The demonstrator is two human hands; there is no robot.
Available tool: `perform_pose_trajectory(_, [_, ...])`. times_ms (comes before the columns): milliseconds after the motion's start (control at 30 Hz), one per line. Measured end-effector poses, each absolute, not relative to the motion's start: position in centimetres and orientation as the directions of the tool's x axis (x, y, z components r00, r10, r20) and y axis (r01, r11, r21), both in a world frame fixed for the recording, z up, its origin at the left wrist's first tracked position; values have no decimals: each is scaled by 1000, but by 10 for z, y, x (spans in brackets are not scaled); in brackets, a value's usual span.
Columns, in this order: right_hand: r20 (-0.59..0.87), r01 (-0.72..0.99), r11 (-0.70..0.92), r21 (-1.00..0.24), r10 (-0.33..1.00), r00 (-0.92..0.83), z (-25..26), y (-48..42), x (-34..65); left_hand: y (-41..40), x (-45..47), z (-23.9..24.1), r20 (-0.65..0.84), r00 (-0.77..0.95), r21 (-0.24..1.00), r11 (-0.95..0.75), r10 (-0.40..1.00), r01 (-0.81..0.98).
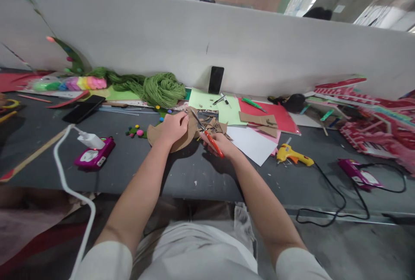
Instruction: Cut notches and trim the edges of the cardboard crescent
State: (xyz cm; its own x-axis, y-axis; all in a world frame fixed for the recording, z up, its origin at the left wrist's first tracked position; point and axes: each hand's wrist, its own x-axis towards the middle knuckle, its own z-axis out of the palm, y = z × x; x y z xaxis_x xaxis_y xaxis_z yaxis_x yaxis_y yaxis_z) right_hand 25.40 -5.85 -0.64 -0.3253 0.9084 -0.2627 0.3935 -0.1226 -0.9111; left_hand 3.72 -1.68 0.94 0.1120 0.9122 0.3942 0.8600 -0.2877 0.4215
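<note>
My left hand [175, 127] grips a curved, crescent-like piece of brown cardboard [184, 140] above the dark table. In my right hand [218, 143] is a pair of scissors [212, 143] with orange-red handles. Their blades point up and left and meet the cardboard's right edge; my fingers partly hide the handles. Cut cardboard scraps [212, 125] lie in a pile just beyond the scissors. Left of the cardboard sits a small green piece with coloured pompoms [139, 133].
Green yarn [164, 89] and a phone leaning on the partition [216, 79] stand behind. A yellow glue gun [293, 154] with a black cord lies right, near a purple socket box [359, 174]. Another purple socket box [95, 153] with a white cable is left. White paper [254, 143] lies mid-right.
</note>
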Motion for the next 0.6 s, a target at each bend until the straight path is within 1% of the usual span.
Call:
perform_pose_trajectory(133, [-242,492,-81,-867,931,-273,-5,-60,252,-16,37,7,371,96,447,-269,924,853])
perform_pose_trajectory(200, [-250,508,-84,-857,931,-267,-6,-60,252,-14,36,5,361,88,449,-255,929,856])
perform_pose_trajectory(367, [-257,473,-98,-876,924,-285,-11,-58,252,-11,33,2,372,92,445,-265,924,856])
perform_pose_trajectory(500, [-234,431,-90,-898,926,-296,-15,-56,254,-14,35,4,386,107,464,-294,916,836])
perform_pose_trajectory(600, [-244,416,-102,-904,920,-305,-15,-56,255,-16,38,7,375,127,474,-307,918,825])
